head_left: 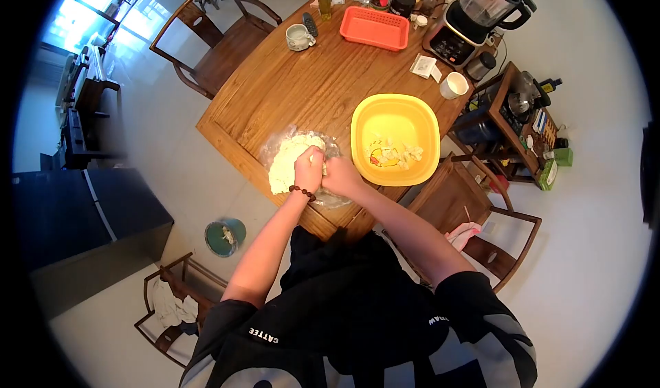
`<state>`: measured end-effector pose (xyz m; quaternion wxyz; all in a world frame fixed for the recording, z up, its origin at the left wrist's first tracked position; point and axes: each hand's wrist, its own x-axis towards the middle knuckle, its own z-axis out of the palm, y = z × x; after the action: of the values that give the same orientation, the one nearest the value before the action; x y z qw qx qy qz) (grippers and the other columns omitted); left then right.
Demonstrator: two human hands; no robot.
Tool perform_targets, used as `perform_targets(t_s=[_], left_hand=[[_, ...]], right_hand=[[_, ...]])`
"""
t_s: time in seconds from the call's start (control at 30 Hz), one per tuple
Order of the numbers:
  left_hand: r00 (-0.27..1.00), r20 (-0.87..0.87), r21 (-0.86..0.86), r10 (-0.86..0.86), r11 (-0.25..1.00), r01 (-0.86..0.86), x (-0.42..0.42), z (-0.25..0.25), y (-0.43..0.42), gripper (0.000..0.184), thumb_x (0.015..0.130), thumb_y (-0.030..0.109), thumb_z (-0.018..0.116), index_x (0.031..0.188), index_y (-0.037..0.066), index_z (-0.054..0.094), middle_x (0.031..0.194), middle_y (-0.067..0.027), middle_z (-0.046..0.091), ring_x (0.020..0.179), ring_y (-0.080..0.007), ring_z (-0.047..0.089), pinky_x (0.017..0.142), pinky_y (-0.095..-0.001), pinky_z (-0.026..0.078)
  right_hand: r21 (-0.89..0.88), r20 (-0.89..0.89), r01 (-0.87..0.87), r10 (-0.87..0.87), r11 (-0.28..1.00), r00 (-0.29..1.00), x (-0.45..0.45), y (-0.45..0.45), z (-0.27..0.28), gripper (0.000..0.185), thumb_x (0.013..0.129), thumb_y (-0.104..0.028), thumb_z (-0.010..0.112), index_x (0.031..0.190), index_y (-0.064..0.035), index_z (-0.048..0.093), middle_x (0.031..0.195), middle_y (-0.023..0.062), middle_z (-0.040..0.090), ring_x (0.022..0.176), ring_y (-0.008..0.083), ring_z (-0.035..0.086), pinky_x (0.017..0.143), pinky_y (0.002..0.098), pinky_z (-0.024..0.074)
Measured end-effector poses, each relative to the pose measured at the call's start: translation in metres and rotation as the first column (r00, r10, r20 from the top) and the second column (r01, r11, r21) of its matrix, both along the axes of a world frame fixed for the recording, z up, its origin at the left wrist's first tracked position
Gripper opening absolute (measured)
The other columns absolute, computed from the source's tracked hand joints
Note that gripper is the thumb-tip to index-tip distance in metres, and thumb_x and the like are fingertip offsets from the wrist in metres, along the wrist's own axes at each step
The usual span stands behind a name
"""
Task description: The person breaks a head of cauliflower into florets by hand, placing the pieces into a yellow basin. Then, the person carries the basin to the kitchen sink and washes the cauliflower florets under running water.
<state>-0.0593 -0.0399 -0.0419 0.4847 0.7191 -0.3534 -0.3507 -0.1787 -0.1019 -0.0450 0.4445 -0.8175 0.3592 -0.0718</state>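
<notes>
"How's the grip?"

"My left hand [309, 169] and right hand [338, 175] are curled and meet at the right side of the pale, lumpy mass [285, 167]. My fingertips are hidden, so I can't tell how tightly I'm gripping or whether a piece is pinched between them."

"What could go wrong there?"

"A hard twist could scatter crumbs past the plastic sheet [332, 200] underneath. It's thin and crumpled, so dragging might tear it."

"And at your wrist?"

"My beaded bracelet [303, 193] sits just beside the mass; dipping lower could smear it."

"Further out?"

"All this lies by the near left edge of the table [309, 85], so shoving leftward could spill crumbs to the floor [161, 123]. Just right stands the yellow basin [397, 175], holding pale pieces [411, 153]; a swinging right forearm [405, 226] could knock it."
</notes>
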Motion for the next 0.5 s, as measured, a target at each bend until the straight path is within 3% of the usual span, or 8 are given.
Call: perform_targets(t_s=[0.03,0.1,0.13,0.27,0.33,0.37,0.43,0.5], left_hand=[[1.0,0.0,0.004,0.004,1.0,-0.004,0.003,-0.014,0.004,0.029,0.101,0.015,0.046,0.08,-0.002,0.057,0.077,-0.0074,0.061,0.075,-0.0165,0.055,0.074,-0.0306,0.046],[0.95,-0.265,0.045,0.164,0.986,-0.158,0.007,-0.023,0.005,0.03,0.1,0.021,0.048,0.08,0.002,0.061,0.065,-0.0052,0.055,0.053,-0.015,0.045,0.048,-0.0329,0.04],[0.863,-0.424,0.194,0.276,0.958,-0.211,0.006,-0.016,0.005,0.029,0.099,0.021,0.047,0.078,0.006,0.06,0.07,-0.003,0.055,0.047,-0.0117,0.037,0.038,-0.0284,0.03],[0.705,-0.62,0.296,0.344,0.935,-0.196,0.012,-0.008,0.013,0.026,0.1,0.023,0.046,0.081,0.009,0.056,0.078,-0.0049,0.057,0.045,-0.0114,0.037,0.035,-0.0254,0.025],[0.384,-0.861,0.3,0.334,0.943,-0.147,0.023,-0.003,0.017,0.022,0.1,0.025,0.045,0.086,0.011,0.052,0.082,-0.0056,0.057,0.044,-0.0109,0.037,0.035,-0.023,0.024],[0.381,-0.861,0.302,0.336,0.942,-0.149,0.023,-0.002,0.018,0.022,0.1,0.025,0.045,0.086,0.011,0.052,0.082,-0.0056,0.057,0.044,-0.0109,0.037,0.035,-0.023,0.024],[0.467,-0.835,0.284,0.293,0.955,-0.09,0.02,0.004,0.021,0.021,0.101,0.027,0.045,0.087,0.012,0.051,0.085,-0.0054,0.056,0.045,-0.0105,0.036,0.036,-0.0224,0.023],[0.461,-0.839,0.279,0.29,0.956,-0.093,0.023,0.007,0.023,0.021,0.101,0.027,0.044,0.088,0.012,0.051,0.085,-0.0054,0.056,0.046,-0.0106,0.037,0.036,-0.0222,0.023]], right_hand=[[-0.042,-0.051,-0.017,0.015,0.999,0.999,-0.001,0.003,0.005,0.025,0.072,-0.018,0.069,0.072,0.0066,0.069,0.072,0.0311,0.064,0.074,0.0474,0.067,0.07,0.0529,0.0543],[-0.086,-0.101,-0.039,0.031,0.996,0.994,0.001,0.006,0.005,0.024,0.072,-0.018,0.069,0.074,0.0058,0.07,0.072,0.0304,0.065,0.074,0.047,0.067,0.071,0.0523,0.0547],[-0.108,-0.047,-0.044,0.039,0.993,0.998,0.001,0.007,0.002,0.023,0.073,-0.017,0.068,0.078,0.0045,0.071,0.074,0.03,0.066,0.076,0.0465,0.068,0.071,0.0516,0.0551],[-0.056,0.006,-0.039,0.039,0.998,0.999,-0.001,0.011,0.006,0.021,0.076,-0.019,0.067,0.083,0.0005,0.071,0.077,0.028,0.066,0.076,0.0458,0.067,0.07,0.0514,0.0539],[-0.071,0.091,0.03,-0.024,0.997,0.996,-0.005,0.009,-0.003,0.018,0.077,-0.018,0.067,0.083,-0.0004,0.069,0.072,0.0263,0.064,0.071,0.0457,0.065,0.066,0.0517,0.052],[-0.075,0.176,0.108,-0.093,0.991,0.98,-0.008,0.009,-0.008,0.016,0.077,-0.016,0.068,0.083,-0.0014,0.067,0.067,0.0245,0.062,0.065,0.0457,0.064,0.062,0.0521,0.0502],[-0.028,0.182,0.102,-0.096,0.994,0.979,-0.013,0.01,-0.015,0.017,0.078,-0.017,0.069,0.084,-0.0014,0.066,0.069,0.0248,0.062,0.066,0.0456,0.063,0.062,0.0524,0.0493],[0.014,0.199,0.098,-0.099,0.995,0.975,-0.013,0.011,-0.018,0.019,0.078,-0.018,0.07,0.085,-0.0013,0.065,0.071,0.0251,0.062,0.068,0.0455,0.063,0.063,0.0528,0.0484]])
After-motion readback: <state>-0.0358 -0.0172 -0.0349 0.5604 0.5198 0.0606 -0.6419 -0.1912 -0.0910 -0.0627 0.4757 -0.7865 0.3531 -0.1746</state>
